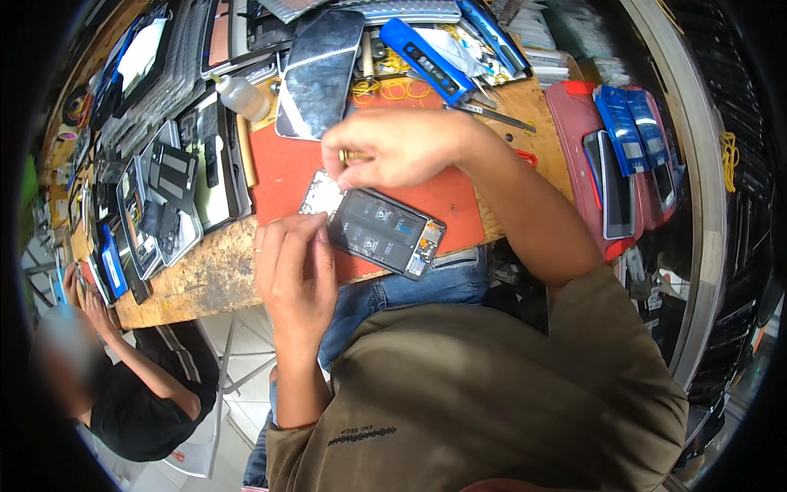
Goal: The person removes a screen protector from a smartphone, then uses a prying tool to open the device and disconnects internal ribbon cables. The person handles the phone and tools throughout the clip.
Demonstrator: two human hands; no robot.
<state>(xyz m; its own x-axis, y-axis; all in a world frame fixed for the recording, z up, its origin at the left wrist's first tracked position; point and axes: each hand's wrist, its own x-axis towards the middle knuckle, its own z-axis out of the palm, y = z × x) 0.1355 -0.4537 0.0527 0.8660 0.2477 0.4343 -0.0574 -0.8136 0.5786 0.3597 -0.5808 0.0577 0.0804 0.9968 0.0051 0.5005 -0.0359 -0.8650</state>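
An opened smartphone point(381, 232) lies slanted on an orange-red work mat point(455, 197), its dark battery and inner boards exposed. My left hand point(297, 258) is closed at the phone's left end, with thumb and fingertips gripping that edge. Above the same end, my right hand point(402, 148) is curled, fingertips pinched close to the pale board area point(326, 197). A small brass-coloured tool point(354, 154) shows between its fingers; most of it is hidden, so its exact kind is unclear.
Beyond the mat lie a dark phone screen panel point(320, 74), a squeeze bottle point(242, 98) and a blue tool case point(426, 61). Phone parts point(168, 197) pile up at left. At right, a pink tray point(574, 123) holds phones. Another person point(139, 394) sits at lower left.
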